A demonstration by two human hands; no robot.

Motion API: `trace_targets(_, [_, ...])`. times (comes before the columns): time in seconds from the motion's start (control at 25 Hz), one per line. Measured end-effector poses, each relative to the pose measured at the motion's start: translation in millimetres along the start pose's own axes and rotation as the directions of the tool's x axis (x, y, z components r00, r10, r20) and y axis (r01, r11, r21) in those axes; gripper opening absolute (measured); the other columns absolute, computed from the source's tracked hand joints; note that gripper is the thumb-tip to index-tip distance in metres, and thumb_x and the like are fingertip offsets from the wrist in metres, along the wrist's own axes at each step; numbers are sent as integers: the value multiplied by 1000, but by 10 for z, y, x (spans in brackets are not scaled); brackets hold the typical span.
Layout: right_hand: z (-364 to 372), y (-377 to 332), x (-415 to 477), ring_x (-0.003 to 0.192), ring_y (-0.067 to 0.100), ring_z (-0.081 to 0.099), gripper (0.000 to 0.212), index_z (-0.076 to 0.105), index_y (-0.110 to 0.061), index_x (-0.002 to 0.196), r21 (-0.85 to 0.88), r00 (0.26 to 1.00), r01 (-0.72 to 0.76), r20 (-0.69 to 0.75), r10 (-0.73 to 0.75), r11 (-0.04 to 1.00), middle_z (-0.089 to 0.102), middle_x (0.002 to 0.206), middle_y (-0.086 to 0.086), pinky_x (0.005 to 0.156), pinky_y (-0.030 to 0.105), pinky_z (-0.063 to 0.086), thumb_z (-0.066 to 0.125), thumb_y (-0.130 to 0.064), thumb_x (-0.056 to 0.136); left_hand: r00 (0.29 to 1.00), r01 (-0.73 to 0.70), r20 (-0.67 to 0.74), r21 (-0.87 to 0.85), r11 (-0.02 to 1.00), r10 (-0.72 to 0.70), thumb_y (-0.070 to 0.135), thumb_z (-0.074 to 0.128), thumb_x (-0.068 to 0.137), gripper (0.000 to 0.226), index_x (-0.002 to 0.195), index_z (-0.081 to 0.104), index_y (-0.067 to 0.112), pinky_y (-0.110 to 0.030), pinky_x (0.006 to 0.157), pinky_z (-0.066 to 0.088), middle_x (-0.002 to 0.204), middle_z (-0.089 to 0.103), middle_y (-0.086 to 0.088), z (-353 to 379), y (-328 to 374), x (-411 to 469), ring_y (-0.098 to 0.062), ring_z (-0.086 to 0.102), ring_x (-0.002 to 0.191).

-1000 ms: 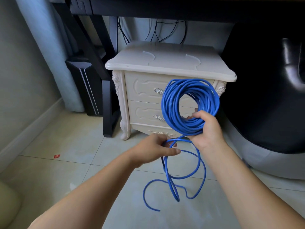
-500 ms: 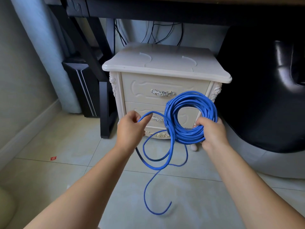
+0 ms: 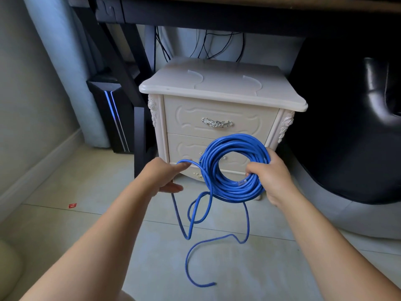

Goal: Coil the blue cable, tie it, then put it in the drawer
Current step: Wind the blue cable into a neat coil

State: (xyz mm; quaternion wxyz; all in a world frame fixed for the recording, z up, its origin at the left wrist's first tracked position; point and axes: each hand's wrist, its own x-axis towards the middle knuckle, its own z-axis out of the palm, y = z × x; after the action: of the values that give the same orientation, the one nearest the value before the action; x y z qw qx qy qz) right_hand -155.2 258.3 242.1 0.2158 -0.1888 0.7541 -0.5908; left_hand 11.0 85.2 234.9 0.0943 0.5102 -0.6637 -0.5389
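Observation:
The blue cable (image 3: 232,185) is mostly wound into a round coil held upright in front of the nightstand. My right hand (image 3: 270,173) grips the coil's right side. My left hand (image 3: 166,175) is closed on the loose strand that leaves the coil's left side. The rest of the strand hangs in loops below both hands, and its free end lies on the floor tiles. Behind the coil, the cream nightstand (image 3: 217,88) has an upper drawer (image 3: 217,118) and a lower drawer (image 3: 186,148), both closed; the coil hides part of the lower one.
A dark desk (image 3: 217,11) spans overhead, with black wires hanging behind the nightstand. A black computer tower (image 3: 112,118) stands at the left beside a desk leg. A large black seat (image 3: 358,127) fills the right. A small red scrap (image 3: 72,205) lies on the floor.
My left hand has moved left and up, pulling a length of the loose strand out from the coil. The coil has dropped lower in front of the lower drawer. The hanging loops have shifted.

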Motion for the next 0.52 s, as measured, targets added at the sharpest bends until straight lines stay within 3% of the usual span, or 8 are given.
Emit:
trace_targets(0.2, [30,-11,-6,63,21,53,33,62,-16,91,-14,999,43,19,-43,999,55,71,2,60,37,45,59,7,67,988,-150,-11,-298,943,154,53,76,76,55,85,59,1,-38,77,62,87,73,-20,260,3,-30,-22,75,73])
trace_targets(0.32, [18,-24,-28,63,20,52,33,62,-16,93,-22,999,44,18,-44,999,55,73,2,60,36,44,59,7,69,966,-248,-8,-322,914,259,65,74,71,56,87,74,12,-39,92,56,93,77,-5,271,49,-72,-23,72,95])
trace_targets(0.44, [-12,-52,-24,61,20,51,33,61,-12,95,-20,999,28,35,-28,999,54,73,5,57,34,44,59,8,69,904,-298,208,-318,900,373,58,62,84,37,105,68,29,-19,83,53,104,74,10,267,115,-190,-2,67,101])
trace_targets(0.52, [-17,-63,-30,61,22,53,35,61,-13,96,-44,997,25,80,-22,999,55,72,6,58,35,46,60,7,68,846,-362,323,-234,902,424,58,66,83,41,115,64,32,-17,82,50,110,72,7,252,134,-227,-2,67,100])
